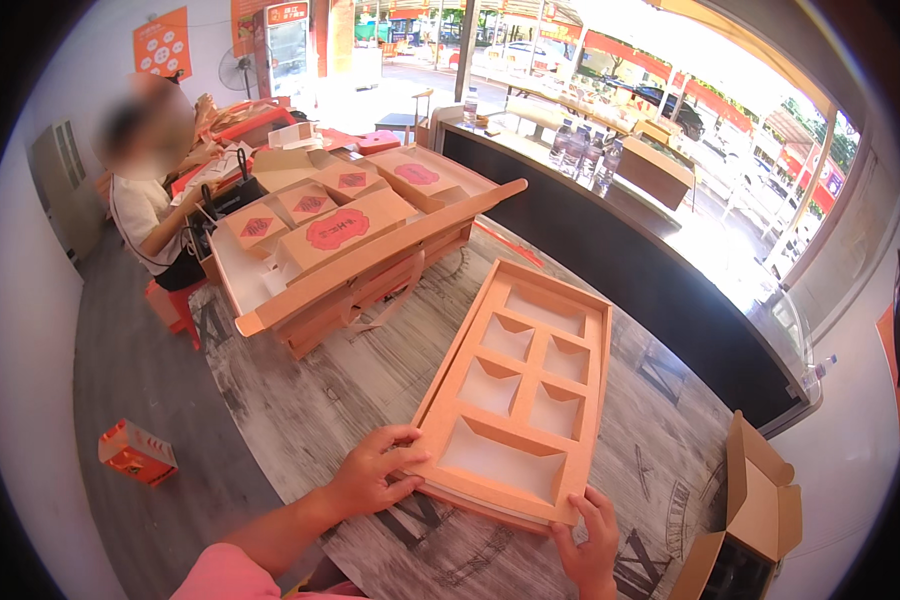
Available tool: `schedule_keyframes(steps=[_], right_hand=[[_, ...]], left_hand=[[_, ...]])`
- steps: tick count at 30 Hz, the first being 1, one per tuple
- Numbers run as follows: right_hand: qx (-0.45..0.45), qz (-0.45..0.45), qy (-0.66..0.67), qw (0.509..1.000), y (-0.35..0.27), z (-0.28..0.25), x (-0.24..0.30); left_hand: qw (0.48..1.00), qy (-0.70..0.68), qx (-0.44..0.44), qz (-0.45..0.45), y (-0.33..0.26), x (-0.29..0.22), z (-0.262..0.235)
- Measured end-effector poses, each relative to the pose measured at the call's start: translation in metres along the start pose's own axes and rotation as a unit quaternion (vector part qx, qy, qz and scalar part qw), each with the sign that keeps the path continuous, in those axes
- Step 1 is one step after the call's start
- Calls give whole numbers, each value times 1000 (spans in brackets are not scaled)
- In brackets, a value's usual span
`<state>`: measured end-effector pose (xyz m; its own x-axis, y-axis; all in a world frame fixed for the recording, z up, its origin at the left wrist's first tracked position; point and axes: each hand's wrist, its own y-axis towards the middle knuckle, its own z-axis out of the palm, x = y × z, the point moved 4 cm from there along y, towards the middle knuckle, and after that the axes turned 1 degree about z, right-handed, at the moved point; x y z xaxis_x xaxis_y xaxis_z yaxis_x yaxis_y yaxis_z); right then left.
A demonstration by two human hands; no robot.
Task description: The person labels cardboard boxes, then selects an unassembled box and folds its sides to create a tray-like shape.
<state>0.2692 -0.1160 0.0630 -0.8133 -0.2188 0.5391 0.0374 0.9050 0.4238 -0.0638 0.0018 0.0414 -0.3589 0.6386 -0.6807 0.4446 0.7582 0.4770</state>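
Two bare hands grip the near end of a flat orange cardboard insert tray [518,395] lying on the grey patterned table [370,380]. The left hand [375,470], at about seven o'clock of the tray, has its fingers spread and curled over the near left corner, thumb along the edge — pressing down on the card. The right hand [592,540], at about five o'clock, pinches the near right corner between thumb and fingers. The tray sits in the middle of the view, its long side running away toward one o'clock, with several cut-out compartments showing white beneath. At four o'clock from the tray, an open brown carton [755,510] stands at the table's edge with its flaps up. At nine o'clock, down on the floor, lies a small orange box [136,453]. Farther off, at eleven o'clock, a large open gift box [350,255] holds several smaller orange boxes with red labels, touching one another side by side. Beyond it at ten o'clock — well apart from the tray — another person [145,200] sits on a red stool [175,305]. A dark counter [620,260] runs along at one o'clock.
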Motion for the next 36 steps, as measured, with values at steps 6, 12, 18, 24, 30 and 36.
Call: schedule_keyframes(steps=[6,12,18,24,30,36], right_hand=[[-21,-27,-33,999,3,0,-4],[67,-53,-92,992,-22,9,-44],[94,-73,-87,989,3,-6,-14],[88,-93,-35,991,17,-12,-4],[83,-67,-14,994,19,-13,-8],[126,-73,-28,989,25,-15,-2]], left_hand=[[1000,23,-16,10,5,-7,-2],[1000,20,-14,18,0,1,-4],[999,19,-20,22,-2,5,-3],[999,36,-19,31,-4,4,-4],[999,27,-21,39,-2,6,0],[998,29,-26,48,-3,6,-2]])
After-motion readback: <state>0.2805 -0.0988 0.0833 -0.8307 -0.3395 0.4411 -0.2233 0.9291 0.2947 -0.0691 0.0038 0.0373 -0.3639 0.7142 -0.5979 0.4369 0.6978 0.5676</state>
